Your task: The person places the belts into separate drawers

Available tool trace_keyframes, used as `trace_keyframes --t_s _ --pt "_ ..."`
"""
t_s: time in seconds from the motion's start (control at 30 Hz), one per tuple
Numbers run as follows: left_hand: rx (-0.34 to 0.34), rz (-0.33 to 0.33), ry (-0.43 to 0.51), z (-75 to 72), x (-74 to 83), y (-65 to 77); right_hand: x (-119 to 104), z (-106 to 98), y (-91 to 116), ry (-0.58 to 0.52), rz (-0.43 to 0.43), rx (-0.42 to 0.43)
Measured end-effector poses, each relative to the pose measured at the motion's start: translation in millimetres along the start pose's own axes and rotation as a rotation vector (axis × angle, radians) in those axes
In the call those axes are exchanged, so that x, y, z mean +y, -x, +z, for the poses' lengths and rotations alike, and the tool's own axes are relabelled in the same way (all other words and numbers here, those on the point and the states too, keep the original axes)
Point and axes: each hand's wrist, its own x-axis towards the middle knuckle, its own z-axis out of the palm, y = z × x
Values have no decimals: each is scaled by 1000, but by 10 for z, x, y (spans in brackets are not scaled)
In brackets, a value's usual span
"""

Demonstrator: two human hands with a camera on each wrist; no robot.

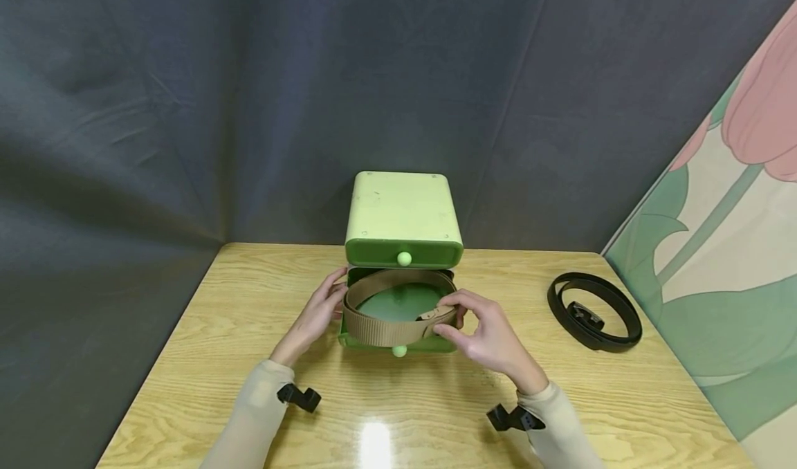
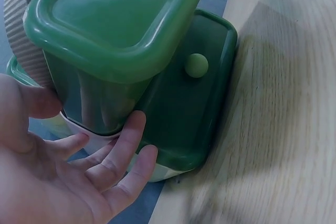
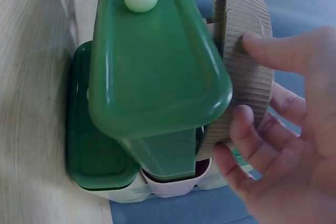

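Observation:
A tan ribbed belt [image 1: 380, 332], coiled into a wide loop, sits over the pulled-out green drawer [image 1: 438, 345], its front band overlapping the drawer's front rim. My right hand [image 1: 488, 334] pinches the coil at its right side, by the smooth leather end piece; thumb and fingers lie on either side of the band in the right wrist view. At the drawer's left side is my left hand [image 1: 314, 317], fingers spread and mostly straight. Its thumb reaches the belt's edge in the left wrist view, though contact is hard to tell. The coil's underside is hidden.
The pale green drawer cabinet [image 1: 401, 206] stands against the dark cloth at the back, its top drawer shut. A coiled black belt [image 1: 613, 345] lies on the wooden table [image 1: 249, 303] to the right. A tulip-patterned panel [image 1: 722, 303] borders the right edge.

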Motion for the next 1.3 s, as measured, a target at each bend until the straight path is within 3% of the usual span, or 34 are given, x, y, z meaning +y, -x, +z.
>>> trace_keyframes --t_s 0.13,0.33,0.73,0.93,1.3 --pt "-7 1 8 -13 -7 3 33 32 -38 19 56 -8" --pt "4 4 11 -17 1 -11 88 79 -103 35 73 -6" --pt "4 3 19 -30 18 1 102 102 -217 64 192 -136" --pt "5 -3 32 -39 1 3 107 59 -313 137 244 -205" --pt "11 1 30 -22 -3 -17 124 99 -429 263 343 -202"
